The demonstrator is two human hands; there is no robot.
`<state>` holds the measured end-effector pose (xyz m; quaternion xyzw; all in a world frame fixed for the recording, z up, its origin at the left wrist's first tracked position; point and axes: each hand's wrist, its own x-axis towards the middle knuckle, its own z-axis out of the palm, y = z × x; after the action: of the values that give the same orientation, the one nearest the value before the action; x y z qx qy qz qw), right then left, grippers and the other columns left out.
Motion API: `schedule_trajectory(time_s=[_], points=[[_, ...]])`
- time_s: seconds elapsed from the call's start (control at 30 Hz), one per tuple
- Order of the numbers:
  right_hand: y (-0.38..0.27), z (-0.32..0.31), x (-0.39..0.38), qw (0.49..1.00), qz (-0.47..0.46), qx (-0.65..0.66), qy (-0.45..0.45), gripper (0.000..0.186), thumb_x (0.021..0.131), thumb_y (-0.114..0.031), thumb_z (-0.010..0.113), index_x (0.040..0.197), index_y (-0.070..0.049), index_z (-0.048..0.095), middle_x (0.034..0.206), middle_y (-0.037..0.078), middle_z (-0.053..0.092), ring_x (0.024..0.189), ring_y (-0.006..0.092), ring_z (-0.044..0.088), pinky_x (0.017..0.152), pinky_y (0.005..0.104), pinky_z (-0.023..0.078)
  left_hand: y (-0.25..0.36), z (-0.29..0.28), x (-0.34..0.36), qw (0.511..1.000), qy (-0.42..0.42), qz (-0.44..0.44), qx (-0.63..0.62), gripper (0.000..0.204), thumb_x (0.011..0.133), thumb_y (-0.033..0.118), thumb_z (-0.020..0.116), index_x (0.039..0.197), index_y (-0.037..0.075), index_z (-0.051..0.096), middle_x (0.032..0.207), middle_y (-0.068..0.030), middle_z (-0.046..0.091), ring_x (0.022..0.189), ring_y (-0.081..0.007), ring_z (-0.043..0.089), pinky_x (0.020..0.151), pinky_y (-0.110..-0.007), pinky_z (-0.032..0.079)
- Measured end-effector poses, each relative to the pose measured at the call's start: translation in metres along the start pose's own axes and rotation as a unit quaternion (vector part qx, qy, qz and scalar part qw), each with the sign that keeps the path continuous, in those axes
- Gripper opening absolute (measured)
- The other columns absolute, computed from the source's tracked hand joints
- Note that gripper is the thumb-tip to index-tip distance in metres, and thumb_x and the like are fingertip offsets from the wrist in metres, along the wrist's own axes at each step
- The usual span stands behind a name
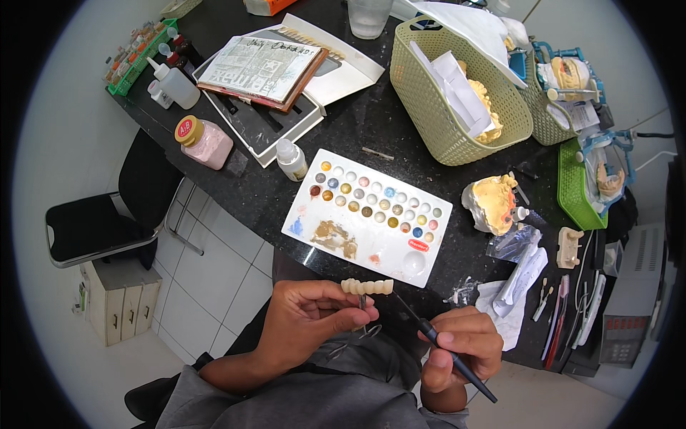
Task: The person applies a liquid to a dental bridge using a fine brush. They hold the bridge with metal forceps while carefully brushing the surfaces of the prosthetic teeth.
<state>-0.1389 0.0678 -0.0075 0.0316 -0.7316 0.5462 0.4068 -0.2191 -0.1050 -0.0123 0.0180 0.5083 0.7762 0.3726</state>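
Observation:
My left hand (304,311) is closed around metal forceps (363,302) with ring handles, which carry a row of cream-coloured artificial teeth, a dental bridge (367,287), upright above my lap. In my right hand (471,336) is a slim dark brush (427,329), pinched between thumb and fingers. Its thin tip points at the bridge's right end; whether it touches, I cannot tell. Just beyond my hands, a white palette (393,263) lies tilted on the black table, with rows of coloured paste wells and brown and blue smears.
A yellow-green basket (411,93) holding papers and plaster models stands at the back. Right of the palette sits a yellow dental model (489,206), near a crumpled tissue (500,307) and several tools. Leftward are a pink powder jar (207,145), a small bottle (291,160) and a notebook (261,70).

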Motion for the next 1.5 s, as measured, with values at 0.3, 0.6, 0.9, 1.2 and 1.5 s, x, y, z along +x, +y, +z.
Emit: schedule_trajectory(time_s=[0.3,0.6,0.9,1.2,1.5], points=[[0.002,-0.001,-0.003,0.998,-0.008,0.044,0.036,0.019,0.076,-0.007,0.067,0.089,0.003,0.057,0.068,0.014,0.058,0.052,0.0196,0.06,0.048,0.0271,0.052,0.003,0.005,0.0,0.999,0.022,0.0,0.025,0.017,0.077,-0.008,0.068,0.093,-0.01,0.062,0.089,-0.0167,0.066,0.085,-0.0232,0.068,0.081,-0.034,0.057],[-0.003,0.0,0.002,0.999,-0.004,-0.039,0.028,0.018,0.08,-0.007,0.067,0.093,0.003,0.059,0.076,0.013,0.057,0.055,0.0182,0.06,0.048,0.0234,0.049,0.003,0.008,-0.002,0.998,0.038,0.001,0.048,0.019,0.076,-0.008,0.07,0.094,-0.009,0.063,0.085,-0.0156,0.067,0.082,-0.0221,0.068,0.077,-0.031,0.057],[-0.002,0.005,0.005,0.998,-0.006,-0.059,0.002,0.013,0.073,-0.002,0.065,0.086,0.002,0.062,0.068,0.011,0.061,0.053,0.0185,0.062,0.048,0.0245,0.05,0.002,0.01,-0.002,0.998,0.044,-0.003,0.044,0.02,0.076,-0.009,0.069,0.094,-0.009,0.062,0.085,-0.0164,0.067,0.081,-0.0208,0.068,0.078,-0.03,0.056],[-0.002,0.005,0.006,0.998,-0.011,-0.057,0.002,0.013,0.072,-0.001,0.065,0.085,0.003,0.062,0.067,0.011,0.06,0.051,0.0182,0.06,0.047,0.0248,0.051,0.002,0.006,-0.003,0.998,0.013,-0.005,0.055,0.021,0.079,-0.004,0.069,0.099,-0.009,0.063,0.095,-0.0166,0.067,0.089,-0.0183,0.067,0.08,-0.027,0.056],[-0.003,0.005,0.003,0.999,0.003,-0.034,0.017,0.013,0.072,0.0,0.065,0.084,0.003,0.063,0.065,0.011,0.061,0.051,0.0179,0.061,0.046,0.0247,0.051,0.001,0.006,-0.003,0.999,0.013,0.002,0.045,0.021,0.08,-0.004,0.069,0.099,-0.009,0.062,0.096,-0.0166,0.067,0.089,-0.0182,0.067,0.081,-0.027,0.056]])
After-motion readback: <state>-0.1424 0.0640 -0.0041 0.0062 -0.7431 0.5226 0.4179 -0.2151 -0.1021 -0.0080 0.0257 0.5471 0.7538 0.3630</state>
